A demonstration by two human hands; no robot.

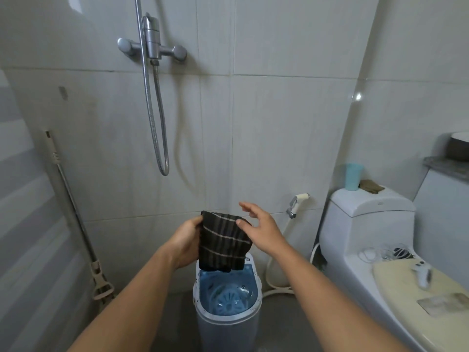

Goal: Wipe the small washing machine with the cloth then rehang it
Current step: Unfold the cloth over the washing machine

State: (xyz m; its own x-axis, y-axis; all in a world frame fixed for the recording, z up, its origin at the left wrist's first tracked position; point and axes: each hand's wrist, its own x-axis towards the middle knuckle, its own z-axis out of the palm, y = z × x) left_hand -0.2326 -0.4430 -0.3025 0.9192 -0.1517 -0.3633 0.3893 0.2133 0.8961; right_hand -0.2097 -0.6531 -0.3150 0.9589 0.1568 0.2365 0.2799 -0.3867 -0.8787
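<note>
A dark cloth with thin pale stripes hangs in the air above the small washing machine, a white and blue tub with its lid open and a blue pulsator inside. My left hand grips the cloth by its left edge. My right hand hovers at the cloth's right upper corner, fingers spread and relaxed, its thumb close to the fabric. The cloth's lower edge covers the machine's rear panel.
A shower mixer and hose hang on the tiled wall above. A mop leans at the left wall. To the right stands a toilet with a blue cup on its tank; a bidet sprayer hangs beside it.
</note>
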